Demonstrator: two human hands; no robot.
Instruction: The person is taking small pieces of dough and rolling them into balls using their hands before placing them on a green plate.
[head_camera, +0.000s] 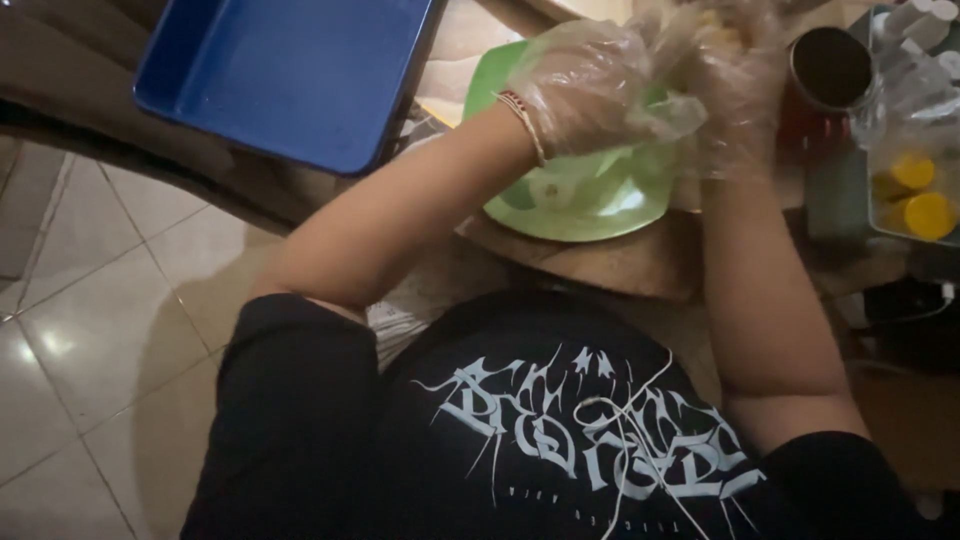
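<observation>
Pale floor tiles lie left of my table. Over the green plate, my gloved left hand and right hand press together around something yellowish, mostly hidden.

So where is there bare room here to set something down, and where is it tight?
The blue tray looks bare inside. The near half of the green plate is partly free below the left hand and right hand. It is crowded to the right: a dark can and a clear box of yellow-capped bottles.

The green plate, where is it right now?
In the head view the green plate sits upper centre, under both gloved hands, right of the blue tray and left of the dark tin.
</observation>
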